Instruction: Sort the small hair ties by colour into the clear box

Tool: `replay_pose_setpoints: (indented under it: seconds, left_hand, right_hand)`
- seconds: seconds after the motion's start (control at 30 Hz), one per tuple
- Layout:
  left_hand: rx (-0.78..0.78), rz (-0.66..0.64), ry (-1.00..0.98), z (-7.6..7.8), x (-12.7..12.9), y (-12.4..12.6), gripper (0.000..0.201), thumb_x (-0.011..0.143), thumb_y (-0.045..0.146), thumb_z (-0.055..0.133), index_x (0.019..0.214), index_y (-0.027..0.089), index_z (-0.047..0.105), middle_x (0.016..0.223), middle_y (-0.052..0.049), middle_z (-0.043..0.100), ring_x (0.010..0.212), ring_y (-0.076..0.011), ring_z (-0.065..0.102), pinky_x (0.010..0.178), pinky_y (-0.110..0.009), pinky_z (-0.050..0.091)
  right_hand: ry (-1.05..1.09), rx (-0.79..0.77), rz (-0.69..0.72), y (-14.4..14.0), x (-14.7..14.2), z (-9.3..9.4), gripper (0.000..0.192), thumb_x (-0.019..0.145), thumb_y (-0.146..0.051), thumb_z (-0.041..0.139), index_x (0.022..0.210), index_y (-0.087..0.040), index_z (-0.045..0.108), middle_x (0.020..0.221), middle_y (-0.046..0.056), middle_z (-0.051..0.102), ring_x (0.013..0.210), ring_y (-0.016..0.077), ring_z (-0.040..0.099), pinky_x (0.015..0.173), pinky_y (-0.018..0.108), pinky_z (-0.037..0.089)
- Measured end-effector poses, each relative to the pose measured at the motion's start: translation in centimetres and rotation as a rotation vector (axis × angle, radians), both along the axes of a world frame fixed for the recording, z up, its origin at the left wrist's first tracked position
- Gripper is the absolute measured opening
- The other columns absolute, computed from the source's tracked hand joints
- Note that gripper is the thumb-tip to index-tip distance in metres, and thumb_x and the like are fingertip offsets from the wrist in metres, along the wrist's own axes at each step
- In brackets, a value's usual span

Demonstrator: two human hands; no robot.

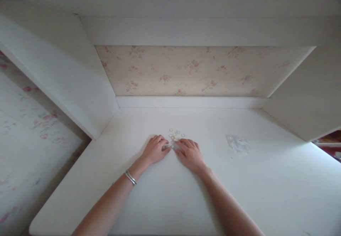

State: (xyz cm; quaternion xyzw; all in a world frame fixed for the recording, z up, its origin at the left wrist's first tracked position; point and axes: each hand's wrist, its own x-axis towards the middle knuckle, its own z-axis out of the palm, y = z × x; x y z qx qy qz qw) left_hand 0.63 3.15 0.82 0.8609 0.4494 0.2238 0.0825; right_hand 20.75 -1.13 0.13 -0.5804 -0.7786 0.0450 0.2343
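The desk (239,193) is plain white, and so are the shelf panels (66,72) rising on either side of it. Behind the desk, the back wall (202,70) wears cream paper scattered with small pink roses and faint green leaves. Near the desk's middle lie tiny rings (176,133) in pale yellow, green and blue. To their right on the desk lies a clear, glossy plastic packet (237,144). A silver bangle (130,177) circles the wrist of the left hand (156,149).
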Motion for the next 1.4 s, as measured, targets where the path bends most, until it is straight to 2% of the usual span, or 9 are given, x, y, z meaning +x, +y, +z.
replay_pose_setpoints:
  seconds: [0.1,0.27,0.43,0.7,1.03,1.2,1.4]
  left_hand:
    - [-0.07,-0.013,-0.038,0.0,-0.1,-0.3,0.019,0.085,0.035,0.054,0.087,0.022,0.067,0.088,-0.004,0.065,0.087,-0.0174,0.058,0.086,-0.032,0.042]
    - [-0.226,-0.01,-0.139,-0.1,-0.2,0.1,0.025,0.088,0.032,0.048,0.085,0.024,0.07,0.082,-0.001,0.07,0.08,-0.0149,0.061,0.078,-0.026,0.045]
    - [-0.331,0.093,-0.284,-0.9,0.0,1.2,0.028,0.085,0.037,0.051,0.103,0.023,0.067,0.095,-0.001,0.071,0.084,-0.0145,0.065,0.078,-0.024,0.048]
    - [-0.314,0.173,-0.31,-1.7,0.4,3.0,0.031,0.085,0.039,0.052,0.109,0.022,0.062,0.085,-0.003,0.072,0.075,-0.0156,0.067,0.071,-0.025,0.05]
    - [-0.271,0.215,-0.388,-1.9,0.0,3.1,0.027,0.086,0.028,0.049,0.111,0.02,0.057,0.087,-0.003,0.07,0.08,-0.0151,0.065,0.076,-0.026,0.049]
    - [-0.223,0.188,-0.337,-1.3,-0.2,2.5,0.02,0.087,0.029,0.047,0.09,0.019,0.064,0.087,-0.003,0.068,0.08,-0.0147,0.062,0.076,-0.026,0.048]
    - [-0.215,0.07,-0.253,-0.7,-0.5,0.5,0.021,0.086,0.03,0.049,0.087,0.02,0.068,0.087,-0.002,0.063,0.077,-0.0129,0.058,0.071,-0.024,0.046]
  right_hand:
    - [-0.015,0.007,0.018,-0.2,-0.3,0.2,0.028,0.088,-0.035,0.049,0.113,-0.034,0.062,0.118,0.002,0.059,0.11,0.0202,0.047,0.095,0.037,0.031]
    - [0.058,-0.015,-0.058,0.4,0.1,-0.5,0.025,0.089,-0.032,0.046,0.101,-0.028,0.068,0.11,0.004,0.063,0.104,0.0195,0.05,0.092,0.035,0.034]
    - [0.142,0.02,-0.165,1.1,0.8,-1.2,0.027,0.09,-0.032,0.045,0.095,-0.024,0.069,0.103,0.005,0.065,0.099,0.0198,0.051,0.088,0.034,0.036]
    - [0.161,0.014,-0.349,1.7,1.9,-1.3,0.024,0.088,-0.036,0.047,0.091,-0.025,0.068,0.1,0.003,0.064,0.095,0.0209,0.05,0.08,0.034,0.034]
    - [0.236,0.001,-0.397,2.0,2.2,-1.6,0.026,0.087,-0.032,0.044,0.09,-0.024,0.069,0.098,0.005,0.064,0.091,0.0196,0.054,0.079,0.033,0.035]
    - [0.323,-0.004,-0.383,2.2,2.3,-1.7,0.027,0.085,-0.034,0.044,0.086,-0.024,0.069,0.095,0.004,0.064,0.084,0.017,0.056,0.077,0.031,0.038]
    - [0.349,0.007,-0.354,2.1,2.1,-1.6,0.026,0.084,-0.035,0.045,0.084,-0.024,0.069,0.094,0.003,0.065,0.082,0.0166,0.056,0.074,0.029,0.04]
